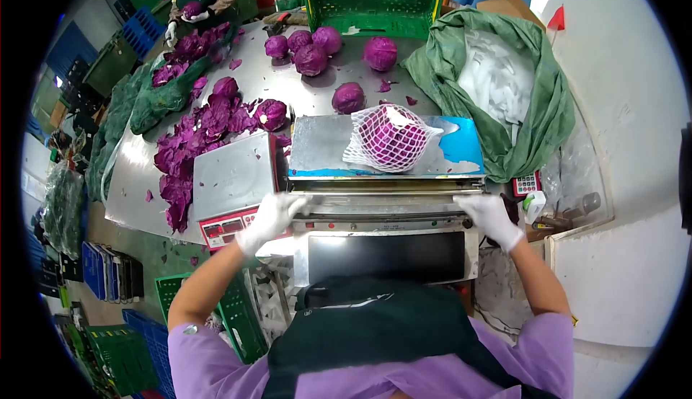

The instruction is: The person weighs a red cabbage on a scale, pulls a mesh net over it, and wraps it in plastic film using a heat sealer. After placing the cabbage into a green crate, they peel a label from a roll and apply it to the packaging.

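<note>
A red cabbage in a white foam net rests on the metal and blue top of a wrapping machine. My left hand, in a white glove, is at the left end of the machine's front slot, its fingertips on a thin clear strip, perhaps film. At the right end of the slot is my right hand, also gloved, with its fingers together at the strip's other end. Both hands are below the netted cabbage. The strip itself is hard to make out.
A scale stands left of the machine. Loose cabbages and purple leaves lie on the metal table. Behind are a green crate and a co-worker; at right, a green sack of white nets.
</note>
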`<state>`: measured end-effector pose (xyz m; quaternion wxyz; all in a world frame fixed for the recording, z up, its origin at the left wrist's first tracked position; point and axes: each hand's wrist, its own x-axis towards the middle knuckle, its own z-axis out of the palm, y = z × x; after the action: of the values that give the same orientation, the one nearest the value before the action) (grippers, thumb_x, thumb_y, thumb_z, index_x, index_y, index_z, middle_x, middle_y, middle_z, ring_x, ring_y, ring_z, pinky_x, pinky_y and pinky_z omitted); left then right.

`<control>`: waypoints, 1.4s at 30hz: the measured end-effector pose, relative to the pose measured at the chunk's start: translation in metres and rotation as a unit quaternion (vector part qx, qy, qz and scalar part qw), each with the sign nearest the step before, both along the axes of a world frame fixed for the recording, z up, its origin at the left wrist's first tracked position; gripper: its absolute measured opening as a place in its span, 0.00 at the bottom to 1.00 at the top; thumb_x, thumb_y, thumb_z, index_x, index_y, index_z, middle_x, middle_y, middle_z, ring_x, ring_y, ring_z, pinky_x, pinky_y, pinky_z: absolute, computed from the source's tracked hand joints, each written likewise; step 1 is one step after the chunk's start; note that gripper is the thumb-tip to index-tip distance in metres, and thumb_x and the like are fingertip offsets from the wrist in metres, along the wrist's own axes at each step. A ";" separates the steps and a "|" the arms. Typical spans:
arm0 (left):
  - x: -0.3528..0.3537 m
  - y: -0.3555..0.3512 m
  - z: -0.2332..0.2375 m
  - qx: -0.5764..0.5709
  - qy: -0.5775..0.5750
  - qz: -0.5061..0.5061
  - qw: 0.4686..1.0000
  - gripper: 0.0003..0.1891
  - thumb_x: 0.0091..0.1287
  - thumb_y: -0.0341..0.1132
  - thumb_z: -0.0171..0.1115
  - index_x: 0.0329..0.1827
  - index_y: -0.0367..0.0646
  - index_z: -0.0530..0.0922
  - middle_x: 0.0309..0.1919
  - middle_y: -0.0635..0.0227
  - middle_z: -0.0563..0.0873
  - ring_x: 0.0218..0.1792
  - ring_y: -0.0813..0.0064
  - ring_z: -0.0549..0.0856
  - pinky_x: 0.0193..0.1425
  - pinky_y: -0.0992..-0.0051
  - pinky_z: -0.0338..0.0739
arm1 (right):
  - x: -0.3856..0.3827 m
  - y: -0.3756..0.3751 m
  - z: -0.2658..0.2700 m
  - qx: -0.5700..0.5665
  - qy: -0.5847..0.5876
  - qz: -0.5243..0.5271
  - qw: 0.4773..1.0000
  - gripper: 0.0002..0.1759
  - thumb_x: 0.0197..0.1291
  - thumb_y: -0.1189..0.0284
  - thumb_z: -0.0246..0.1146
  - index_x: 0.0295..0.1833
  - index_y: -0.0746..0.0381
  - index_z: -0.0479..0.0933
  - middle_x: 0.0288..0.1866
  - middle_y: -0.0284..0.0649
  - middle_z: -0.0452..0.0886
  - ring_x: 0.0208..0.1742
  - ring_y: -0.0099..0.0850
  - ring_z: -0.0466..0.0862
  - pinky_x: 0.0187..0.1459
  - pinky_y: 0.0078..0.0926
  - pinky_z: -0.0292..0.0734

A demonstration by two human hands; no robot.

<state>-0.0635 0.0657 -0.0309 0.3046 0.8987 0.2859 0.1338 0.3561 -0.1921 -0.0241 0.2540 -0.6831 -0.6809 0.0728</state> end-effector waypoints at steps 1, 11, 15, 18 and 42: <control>-0.003 -0.023 0.022 -0.062 -0.021 0.036 0.997 0.14 0.76 0.37 0.55 0.44 0.40 0.87 0.28 0.61 0.88 0.27 0.68 0.87 0.37 0.70 0.81 | -0.010 -0.014 0.014 -0.015 0.071 -0.023 0.997 0.10 0.63 0.72 0.66 0.48 0.61 0.86 0.44 0.46 0.88 0.43 0.38 0.89 0.43 0.29 0.84; 0.020 -0.028 0.209 -0.166 -0.361 0.163 0.903 0.21 0.81 0.42 0.47 0.56 0.32 0.80 0.29 0.62 0.89 0.31 0.70 0.89 0.43 0.74 0.82 | -0.025 0.015 0.229 0.141 0.368 -0.181 0.901 0.16 0.74 0.71 0.53 0.50 0.72 0.82 0.34 0.44 0.87 0.30 0.28 0.87 0.36 0.24 0.81; 0.124 0.091 0.150 -0.196 -0.472 0.143 0.848 0.19 0.80 0.39 0.47 0.65 0.38 0.76 0.54 0.56 0.87 0.56 0.67 0.86 0.66 0.70 0.76 | 0.016 0.167 0.167 0.208 0.454 -0.088 0.862 0.22 0.74 0.64 0.55 0.63 0.70 0.75 0.57 0.51 0.83 0.57 0.32 0.84 0.57 0.26 0.77; 0.171 0.158 0.046 -0.222 -0.298 0.079 0.925 0.32 0.77 0.51 0.50 0.77 0.39 0.64 0.73 0.58 0.70 0.75 0.70 0.65 0.78 0.69 0.58 | 0.048 0.230 0.085 0.046 0.257 -0.049 0.964 0.34 0.72 0.59 0.59 0.75 0.69 0.63 0.73 0.53 0.71 0.75 0.40 0.69 0.72 0.31 0.64; 0.015 -0.089 0.010 -0.812 0.208 0.051 0.543 0.46 0.66 0.78 0.40 0.71 0.49 0.69 0.59 0.59 0.82 0.49 0.60 0.87 0.48 0.74 0.82 | -0.150 0.005 0.032 -0.604 0.643 -0.033 0.470 0.55 0.63 0.26 0.36 0.80 0.59 0.53 0.72 0.59 0.68 0.68 0.51 0.76 0.64 0.38 0.74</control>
<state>-0.0488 -0.0233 -0.0213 0.8285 0.2541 0.3733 -0.3312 0.2057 -0.1871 0.0076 0.1471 -0.4503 -0.0903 0.8760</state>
